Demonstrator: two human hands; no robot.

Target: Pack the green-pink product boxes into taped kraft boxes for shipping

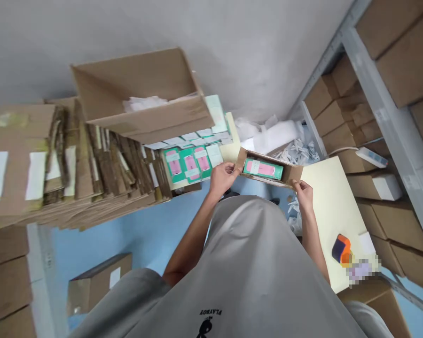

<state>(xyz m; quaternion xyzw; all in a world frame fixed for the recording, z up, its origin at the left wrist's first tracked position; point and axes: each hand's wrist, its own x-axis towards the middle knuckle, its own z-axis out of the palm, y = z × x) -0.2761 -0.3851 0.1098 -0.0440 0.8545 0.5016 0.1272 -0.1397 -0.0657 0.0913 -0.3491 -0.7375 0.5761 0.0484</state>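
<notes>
A small open cardboard box is held in front of my body between both hands. Inside it lies a green-and-pink product box with a pale label. My left hand pinches the flap at the left end of the carton. At the opposite end, the fingers of my right hand are closed on the near right corner. Left of the carton, several similar green-and-pink boxes lie in a row on a pale surface.
A large open carton with white material inside stands at the back left. Flattened cardboard is stacked at left. An orange tape dispenser sits on the cream table. Shelves of brown boxes line the right side. White bubble wrap lies behind.
</notes>
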